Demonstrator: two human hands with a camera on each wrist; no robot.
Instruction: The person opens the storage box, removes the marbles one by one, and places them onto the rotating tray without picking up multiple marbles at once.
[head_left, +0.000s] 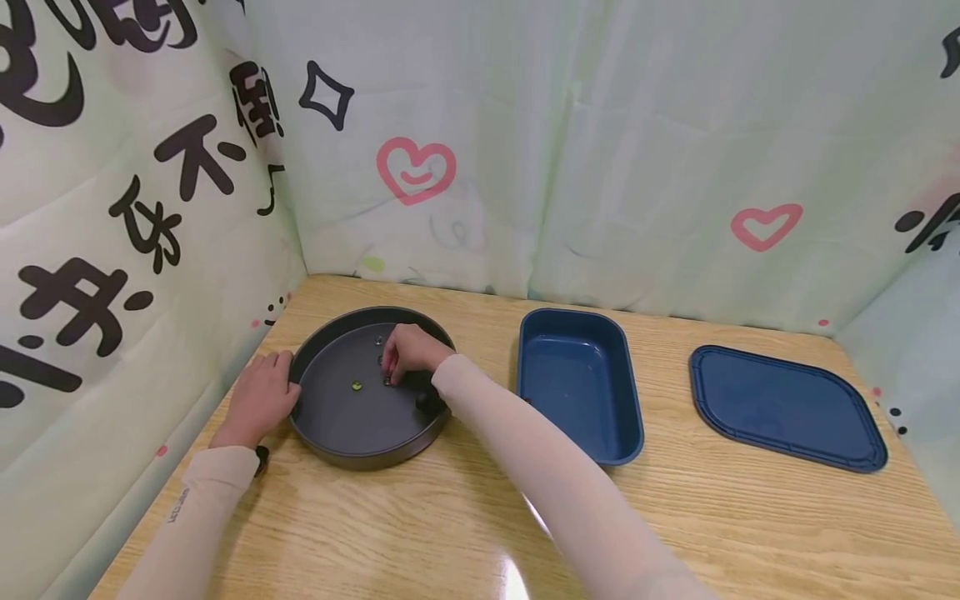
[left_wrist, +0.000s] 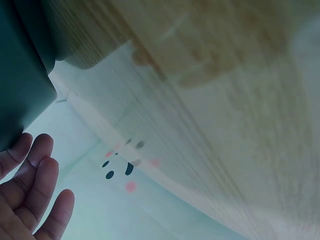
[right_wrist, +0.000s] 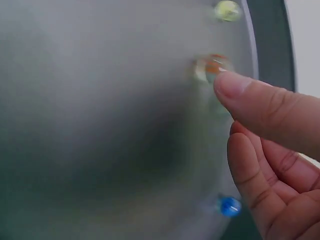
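Marbles (head_left: 357, 386) inside a round pan (head_left: 352, 459)
Head: left hand (head_left: 258, 396) rests on the rim, right hand (head_left: 412, 348) reaches inside; blue tub (head_left: 634, 408) and blue lid (head_left: 787, 408) lie to the right. Left wrist: fingers (left_wrist: 44, 181) relaxed beside the pan. Right wrist: thumb (right_wrist: 265, 102) over an orange-swirled marble (right_wrist: 212, 64), pinch unclear; probably hard, light, slippery, best held across its sides; nearby wall limits fingers.

Markings found — curtains and sleeve.
On the left curtain (head_left: 75, 187) the black characters 快 (head_left: 73, 304), 乐 (head_left: 147, 223) and 不 (head_left: 197, 154) can be read, with what appears to be 倒 (head_left: 256, 100) at the corner; larger characters (head_left: 45, 79) above are cut off at the view's edge. On the back curtain (head_left: 637, 125), two pink hearts (head_left: 415, 177) and a black star outline (head_left: 326, 96) are printed. Small lettering (head_left: 178, 505) is borne by the left sleeve (head_left: 213, 500) — too small to be read.
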